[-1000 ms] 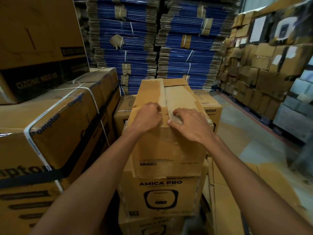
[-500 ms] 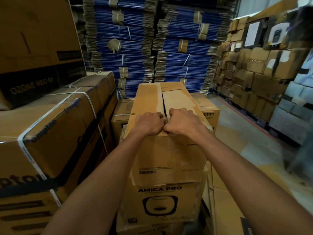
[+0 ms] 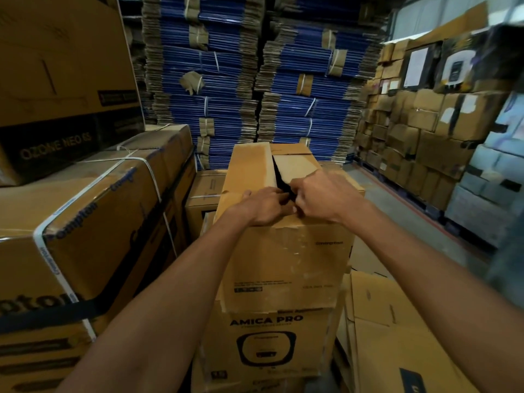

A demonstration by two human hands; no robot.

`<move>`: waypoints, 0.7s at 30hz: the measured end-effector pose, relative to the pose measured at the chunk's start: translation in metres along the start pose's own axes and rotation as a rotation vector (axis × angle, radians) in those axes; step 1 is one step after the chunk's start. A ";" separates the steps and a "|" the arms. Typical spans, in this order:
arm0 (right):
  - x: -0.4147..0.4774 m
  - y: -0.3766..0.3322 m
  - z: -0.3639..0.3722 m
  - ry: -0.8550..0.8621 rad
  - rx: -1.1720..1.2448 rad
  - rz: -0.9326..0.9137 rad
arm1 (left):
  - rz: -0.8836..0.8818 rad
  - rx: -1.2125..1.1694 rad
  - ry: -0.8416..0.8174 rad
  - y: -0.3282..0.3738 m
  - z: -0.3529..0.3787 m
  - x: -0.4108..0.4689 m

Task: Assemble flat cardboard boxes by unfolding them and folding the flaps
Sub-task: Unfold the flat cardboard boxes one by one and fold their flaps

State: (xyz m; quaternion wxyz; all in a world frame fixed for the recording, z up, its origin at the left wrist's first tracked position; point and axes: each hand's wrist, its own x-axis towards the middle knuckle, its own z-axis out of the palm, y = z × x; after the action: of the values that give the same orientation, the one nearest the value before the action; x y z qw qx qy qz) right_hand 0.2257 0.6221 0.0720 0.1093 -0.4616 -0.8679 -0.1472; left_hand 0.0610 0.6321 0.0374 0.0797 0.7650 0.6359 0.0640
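Both hands (image 3: 263, 205) (image 3: 326, 198) have pulled the box flaps (image 3: 249, 165) apart.

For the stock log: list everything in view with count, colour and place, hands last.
top box: one, brown, centre, on the printed box
printed box: one, brown with black print, under the top box
strapped box: one, brown with white strap, left
banded box: one, brown and black, upper left
small box: one, brown, left of the top box
flat cardboard stacks: two, blue, back centre
box wall: many, brown, right
flat sheets: several, brown, lower right
left hand: one, grips the left flap edge
right hand: one, fingers curled into the seam
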 end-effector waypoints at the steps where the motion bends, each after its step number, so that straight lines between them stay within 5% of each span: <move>1: -0.002 -0.002 0.002 -0.005 0.016 -0.011 | 0.006 -0.026 -0.024 0.006 -0.002 0.003; 11: -0.001 0.030 0.002 0.069 0.204 0.045 | -0.014 -0.163 -0.092 0.038 -0.008 0.027; 21: 0.007 0.058 -0.008 0.019 0.386 0.148 | -0.207 -0.444 0.289 0.033 -0.022 0.031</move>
State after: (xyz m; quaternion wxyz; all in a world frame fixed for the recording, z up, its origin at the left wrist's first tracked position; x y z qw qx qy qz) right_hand 0.2703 0.6554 0.0910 0.2143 -0.4930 -0.8428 0.0261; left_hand 0.0939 0.6576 0.0651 0.1600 0.6427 0.6858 0.3017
